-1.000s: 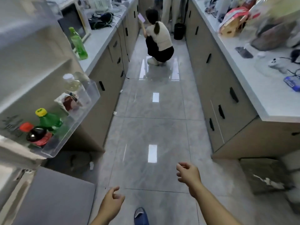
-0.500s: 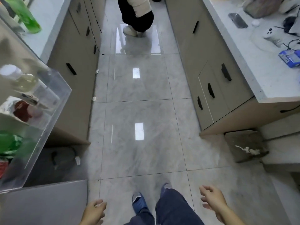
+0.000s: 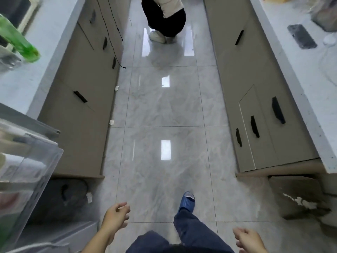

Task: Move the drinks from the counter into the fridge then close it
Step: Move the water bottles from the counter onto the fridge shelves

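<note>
— One green bottle (image 3: 20,41) is left on the left counter (image 3: 45,52), lying tilted near its edge, well away from you. Probably it's the next drink to fetch.

— And the fridge?

— Its door shelf (image 3: 27,170) juts out at your left, so the door hangs open, likely kept that way for loading.

— My hands?

— Your left hand (image 3: 115,215) is low by the door, fingers loosely curled, holding nothing. Your right hand (image 3: 249,240) is also relaxed and touches nothing.
</note>
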A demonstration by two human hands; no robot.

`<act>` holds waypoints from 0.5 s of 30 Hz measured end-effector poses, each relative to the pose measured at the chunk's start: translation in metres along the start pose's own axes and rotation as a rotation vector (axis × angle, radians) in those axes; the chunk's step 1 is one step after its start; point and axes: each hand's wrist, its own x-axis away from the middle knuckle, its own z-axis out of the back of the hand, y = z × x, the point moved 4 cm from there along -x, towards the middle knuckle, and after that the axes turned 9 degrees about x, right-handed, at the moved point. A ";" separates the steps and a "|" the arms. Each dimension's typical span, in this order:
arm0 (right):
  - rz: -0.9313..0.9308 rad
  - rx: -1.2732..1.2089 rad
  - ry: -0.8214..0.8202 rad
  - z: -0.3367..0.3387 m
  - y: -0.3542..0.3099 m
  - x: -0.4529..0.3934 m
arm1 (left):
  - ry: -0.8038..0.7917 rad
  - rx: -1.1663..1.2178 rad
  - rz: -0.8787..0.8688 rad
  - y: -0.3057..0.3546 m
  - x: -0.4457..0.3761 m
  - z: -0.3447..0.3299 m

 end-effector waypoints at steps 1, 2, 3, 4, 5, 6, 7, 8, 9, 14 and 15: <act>0.034 0.011 -0.024 0.005 -0.033 -0.005 | 0.022 0.005 0.014 0.005 -0.003 -0.001; 0.070 0.017 -0.038 0.011 -0.069 -0.011 | 0.047 0.016 0.033 0.010 -0.006 -0.002; 0.107 0.023 -0.050 0.017 -0.105 -0.016 | 0.071 0.030 0.055 0.015 -0.009 -0.003; 0.145 0.031 -0.064 0.021 -0.141 -0.019 | 0.093 0.040 0.081 0.020 -0.012 -0.004; 0.186 0.042 -0.070 0.024 -0.177 -0.019 | 0.108 0.053 0.108 0.024 -0.014 -0.004; 0.235 0.050 -0.075 0.026 -0.212 -0.019 | 0.119 0.071 0.130 0.028 -0.015 -0.005; 0.284 0.055 -0.089 0.027 -0.246 -0.019 | 0.130 0.097 0.141 0.033 -0.018 -0.006; 0.329 0.057 -0.107 0.025 -0.279 -0.018 | 0.141 0.124 0.145 0.041 -0.022 -0.007; 0.366 0.061 -0.122 0.023 -0.310 -0.017 | 0.152 0.149 0.149 0.048 -0.027 -0.008; 0.491 0.145 -0.156 0.001 -0.437 -0.022 | 0.156 0.229 0.166 0.096 -0.067 -0.014; 0.503 0.165 -0.153 -0.003 -0.457 -0.024 | 0.160 0.252 0.162 0.109 -0.076 -0.013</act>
